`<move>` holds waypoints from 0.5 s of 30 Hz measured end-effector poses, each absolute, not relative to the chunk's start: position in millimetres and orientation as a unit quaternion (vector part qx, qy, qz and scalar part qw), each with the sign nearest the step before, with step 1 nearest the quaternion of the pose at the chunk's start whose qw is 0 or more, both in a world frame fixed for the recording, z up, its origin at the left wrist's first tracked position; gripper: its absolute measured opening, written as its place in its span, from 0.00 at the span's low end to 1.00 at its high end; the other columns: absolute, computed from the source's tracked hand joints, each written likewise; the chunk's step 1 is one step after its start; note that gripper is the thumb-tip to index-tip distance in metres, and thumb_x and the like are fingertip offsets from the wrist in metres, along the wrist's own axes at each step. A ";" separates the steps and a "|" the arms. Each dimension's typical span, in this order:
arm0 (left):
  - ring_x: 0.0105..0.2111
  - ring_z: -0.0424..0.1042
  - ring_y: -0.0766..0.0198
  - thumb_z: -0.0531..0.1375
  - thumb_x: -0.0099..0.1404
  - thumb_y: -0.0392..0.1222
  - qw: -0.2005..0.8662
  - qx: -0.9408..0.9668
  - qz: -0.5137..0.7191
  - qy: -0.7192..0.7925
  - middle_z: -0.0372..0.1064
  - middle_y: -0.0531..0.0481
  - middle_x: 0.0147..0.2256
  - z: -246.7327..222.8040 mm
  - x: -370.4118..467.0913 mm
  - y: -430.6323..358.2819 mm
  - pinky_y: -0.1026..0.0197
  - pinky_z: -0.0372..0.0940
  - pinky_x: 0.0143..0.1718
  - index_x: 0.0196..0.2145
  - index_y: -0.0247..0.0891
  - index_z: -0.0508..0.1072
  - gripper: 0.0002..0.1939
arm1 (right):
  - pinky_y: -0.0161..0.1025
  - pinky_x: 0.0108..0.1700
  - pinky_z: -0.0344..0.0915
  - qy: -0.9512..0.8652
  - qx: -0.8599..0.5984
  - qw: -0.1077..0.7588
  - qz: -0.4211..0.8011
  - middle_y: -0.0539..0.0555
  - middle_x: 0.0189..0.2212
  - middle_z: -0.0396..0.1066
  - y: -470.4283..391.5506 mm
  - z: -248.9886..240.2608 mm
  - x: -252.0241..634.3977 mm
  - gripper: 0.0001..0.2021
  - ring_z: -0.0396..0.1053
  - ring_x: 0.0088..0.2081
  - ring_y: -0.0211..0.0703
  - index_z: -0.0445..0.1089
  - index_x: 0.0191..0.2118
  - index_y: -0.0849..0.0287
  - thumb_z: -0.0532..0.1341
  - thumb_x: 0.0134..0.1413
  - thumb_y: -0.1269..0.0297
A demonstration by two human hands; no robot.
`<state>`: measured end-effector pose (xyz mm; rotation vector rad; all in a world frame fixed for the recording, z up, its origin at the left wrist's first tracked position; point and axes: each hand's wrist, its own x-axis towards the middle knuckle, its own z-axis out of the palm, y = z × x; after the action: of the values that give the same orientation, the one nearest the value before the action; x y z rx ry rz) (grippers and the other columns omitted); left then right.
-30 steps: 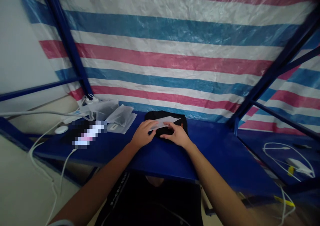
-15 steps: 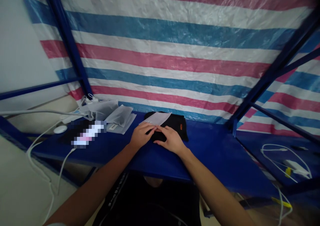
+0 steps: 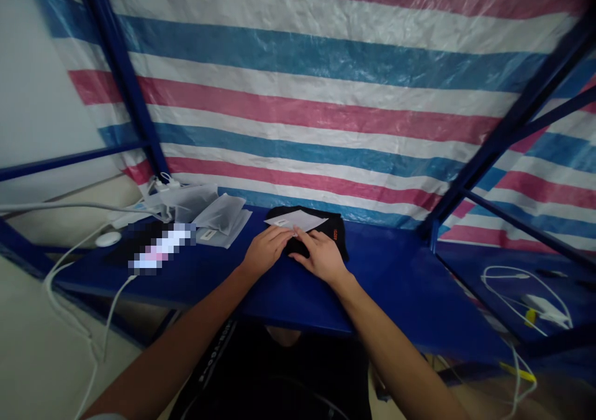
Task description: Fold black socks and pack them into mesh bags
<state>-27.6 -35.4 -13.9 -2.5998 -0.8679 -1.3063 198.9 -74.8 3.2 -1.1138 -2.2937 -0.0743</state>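
- Both hands meet over the near side of a thin white sleeve (image 3: 305, 220), which lies on top of a black item (image 3: 339, 226), soft-looking and marked with orange lettering, towards the back of the table.
- The left hand (image 3: 266, 251) has its fingers bent and close together at the sleeve's near edge; whether they truly pinch it, I can't tell from here.
- The right hand (image 3: 323, 255) curves in opposite, index finger at that same edge, thumb lower and a little apart over the black item. How firm its hold is, I can't make out either.
- The step in hand, as I judge it, is fingertip handling of the sleeve's near edge; working there calls for a light, precise pinch, since the material looks flimsy.
- The blue table (image 3: 400, 283) carries more translucent pouches (image 3: 224, 214) to the left of the hands, overlapping one another.
- Nearer the left end lies a device with a lit, blurred-out screen (image 3: 161, 251), a white cable (image 3: 114, 305) running down from it; a white round object (image 3: 108, 239) sits just beyond.
- Behind everything hangs a striped plastic sheet (image 3: 307, 110) in red, white and blue, between dark blue posts (image 3: 116, 66).
- Off to the right, on another blue surface, lie a looped white cord (image 3: 565, 299) and a white adapter (image 3: 544, 307).
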 end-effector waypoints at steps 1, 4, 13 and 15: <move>0.53 0.79 0.56 0.54 0.80 0.38 0.056 -0.853 -0.432 -0.286 0.81 0.44 0.52 -14.4 -28.6 -36.0 0.49 0.75 0.59 0.56 0.42 0.80 0.17 | 0.55 0.59 0.69 -0.864 -0.410 0.290 -0.026 0.65 0.55 0.77 -75.5 2.0 197.8 0.33 0.72 0.56 0.61 0.62 0.73 0.56 0.65 0.70 0.50; 0.52 0.80 0.58 0.54 0.80 0.38 0.062 -0.856 -0.429 -0.283 0.81 0.45 0.51 -15.8 -31.3 -37.9 0.52 0.75 0.58 0.55 0.41 0.80 0.15 | 0.54 0.59 0.68 -0.870 -0.403 0.283 -0.032 0.66 0.55 0.77 -75.8 -1.5 193.8 0.30 0.73 0.56 0.61 0.65 0.70 0.58 0.65 0.71 0.49; 0.50 0.79 0.58 0.53 0.81 0.40 0.019 -0.801 -0.497 -0.334 0.80 0.44 0.48 -7.4 -38.9 -36.9 0.53 0.74 0.57 0.50 0.39 0.78 0.13 | 0.54 0.56 0.68 -0.744 -0.568 0.346 -0.060 0.64 0.52 0.80 -50.2 -5.9 234.0 0.25 0.76 0.54 0.62 0.70 0.62 0.59 0.71 0.64 0.54; 0.49 0.79 0.57 0.53 0.81 0.41 0.002 -0.776 -0.517 -0.361 0.79 0.44 0.47 -6.4 -41.4 -33.9 0.53 0.74 0.56 0.49 0.40 0.77 0.12 | 0.54 0.55 0.67 -0.722 -0.595 0.346 -0.076 0.63 0.52 0.80 -44.1 -8.2 247.5 0.24 0.75 0.53 0.63 0.70 0.61 0.58 0.72 0.64 0.56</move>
<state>-41.4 -33.9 -6.4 -2.4332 -1.1331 -1.6231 247.5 -44.1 -8.2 -1.5434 -1.8744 -0.1961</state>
